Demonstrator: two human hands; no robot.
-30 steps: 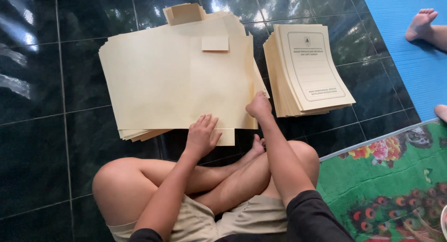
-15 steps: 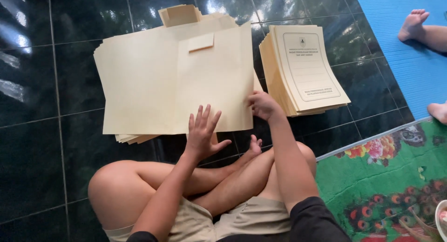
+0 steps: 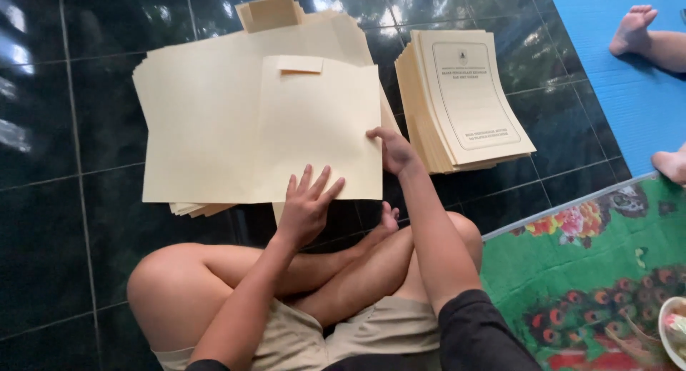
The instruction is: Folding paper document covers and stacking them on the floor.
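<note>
Head view, hands and sheet
Left hand (image 3: 306, 203): fingers spread flat, palm down on the lower edge of the folder (image 3: 314, 135); it presses rather than grips.
Right hand (image 3: 393, 149): fingers curled at the folder's right edge, thumb side on the paper; it seems to pinch that edge, though the underside of the grip is hidden.
Folder: cream sheet, folded over so its right half lies on top, a small tab (image 3: 299, 64) near its upper edge; it rests on the stack (image 3: 193, 128).
Stack: wide pile of the same cream sheets lying flat on the floor (image 3: 64, 199), edges fanned out at the lower left.

Head view, surroundings
Flaps (image 3: 270, 14): a small bundle of folded cream pieces at the far edge of the stack.
Pile (image 3: 468, 99): second heap just right of the stack, closed folders with a printed front, slightly tilted.
Floor: dark glossy tiles with light reflections.
Legs (image 3: 300, 271): the person's own, crossed, bare knees below the stack, beige shorts.
Rug (image 3: 593, 271): green with flower pattern, lower right.
Mat (image 3: 607, 78): blue, upper right, with another person's bare foot (image 3: 632, 28) on it.
Second foot (image 3: 672, 164): at the right edge, partly cut off.
</note>
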